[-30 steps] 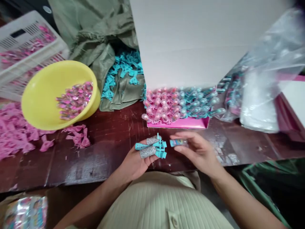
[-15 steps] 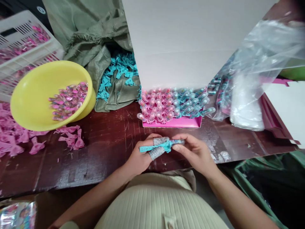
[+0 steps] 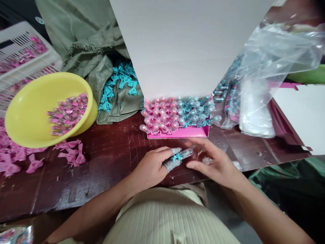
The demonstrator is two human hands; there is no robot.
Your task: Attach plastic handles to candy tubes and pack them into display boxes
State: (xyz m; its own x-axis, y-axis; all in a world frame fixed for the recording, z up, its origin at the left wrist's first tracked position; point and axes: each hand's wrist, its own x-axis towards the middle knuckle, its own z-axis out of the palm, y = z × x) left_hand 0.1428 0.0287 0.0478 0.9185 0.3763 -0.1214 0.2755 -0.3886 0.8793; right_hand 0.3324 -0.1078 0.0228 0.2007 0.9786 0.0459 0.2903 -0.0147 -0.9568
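Before the pink cardboard box [image 3: 193, 132], left hand [image 3: 154, 164] is pinching a clear-tipped blue plastic piece [image 3: 185, 154], right hand [image 3: 220, 166] is hovering spread.

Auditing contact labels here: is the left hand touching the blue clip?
Touching. The head view shows the left hand pinching the blue clip between grey-wrapped fingertips, with no gap visible.

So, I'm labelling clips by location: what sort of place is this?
Probably a workshop: rows of capsules in a pink box, a yellow bowl of pink-ended pieces, and loose blue pieces on cloth.
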